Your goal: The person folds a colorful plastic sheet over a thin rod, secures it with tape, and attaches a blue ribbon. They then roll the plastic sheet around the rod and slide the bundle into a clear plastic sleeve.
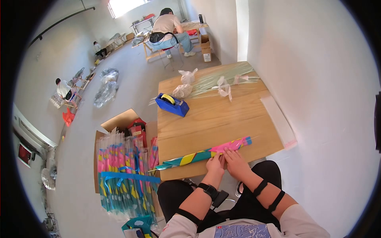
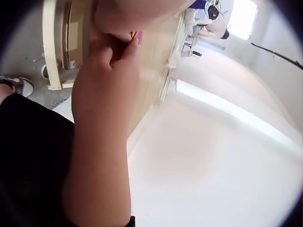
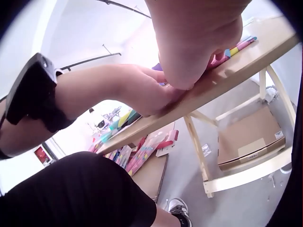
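Observation:
A long, narrow bundle in teal, yellow and pink (image 1: 194, 158) lies along the near edge of the wooden table; its pink part shows in the left wrist view (image 2: 139, 36) and right wrist view (image 3: 242, 46). My left hand (image 1: 215, 163) grips the bundle near its middle. Close beside it, on the pink part, my right hand (image 1: 235, 159) holds the bundle with curled fingers. The left wrist view has my left hand (image 2: 142, 12) close up and my right hand (image 2: 109, 56) below. In the right wrist view my hands (image 3: 142, 90) hide most fingertips.
On the table (image 1: 198, 131) are a blue tape dispenser (image 1: 172, 105), two tied bags (image 1: 182, 91) and clear strips (image 1: 206, 85). A box of similar sleeved bundles (image 1: 123, 166) stands at the left. A wall rises on the right. Several people sit farther off.

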Demonstrator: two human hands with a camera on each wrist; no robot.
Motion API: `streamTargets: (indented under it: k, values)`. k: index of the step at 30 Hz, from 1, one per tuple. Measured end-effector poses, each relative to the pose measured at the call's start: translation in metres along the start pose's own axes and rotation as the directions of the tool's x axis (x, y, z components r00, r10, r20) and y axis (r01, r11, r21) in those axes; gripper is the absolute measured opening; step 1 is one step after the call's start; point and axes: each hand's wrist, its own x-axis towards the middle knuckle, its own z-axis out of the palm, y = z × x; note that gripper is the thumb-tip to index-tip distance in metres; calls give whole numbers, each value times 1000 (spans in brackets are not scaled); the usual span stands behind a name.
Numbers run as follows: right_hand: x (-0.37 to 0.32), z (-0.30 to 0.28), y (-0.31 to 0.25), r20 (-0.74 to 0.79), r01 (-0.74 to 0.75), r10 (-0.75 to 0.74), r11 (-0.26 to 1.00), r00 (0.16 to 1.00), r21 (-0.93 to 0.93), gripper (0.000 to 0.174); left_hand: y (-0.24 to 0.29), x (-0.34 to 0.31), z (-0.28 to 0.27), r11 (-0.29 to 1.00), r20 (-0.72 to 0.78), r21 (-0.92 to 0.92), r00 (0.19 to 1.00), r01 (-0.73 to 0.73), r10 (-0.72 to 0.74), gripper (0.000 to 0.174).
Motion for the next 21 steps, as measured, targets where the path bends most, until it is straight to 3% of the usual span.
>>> streamTargets:
  k: [2,6,9,11,12,13,14,15,17,21]
  values:
    - [0,4,4,15,-6,5,1000,1000,24,63,5,4,-9,999,120,-35,992,29,-24,21]
    - [-1,5,3,35,-18,14,995,999,102,67,33,-15,-16,988,123,-55,983,147,-140,23]
    - [-3,5,3,40,-4,1,997,999,71,67,63,-47,-17,961,148,-45,953,273,-264,35]
    - [-4,5,6,53,2,-6,997,999,80,65,78,-71,-17,910,258,412,951,50,-169,42]
    - [-4,5,7,64,7,-12,996,998,85,64,83,-67,-25,910,254,412,952,51,-169,42]
    - [-4,5,7,68,7,-13,996,998,90,64,86,-61,-37,389,567,703,799,-595,198,45]
    - [-5,5,6,75,10,-15,998,997,63,65,88,-62,-42,-431,891,453,415,-780,184,49]
    - [-6,5,6,81,16,-19,999,996,34,65,88,-61,-43,-430,888,458,419,-778,188,49]
    - [-8,3,3,94,9,-13,999,995,42,68,88,-56,-39,-726,930,303,359,-617,82,61]
    - [-10,2,-2,113,-18,14,999,993,35,77,82,-26,-44,-691,886,396,449,-605,114,67]
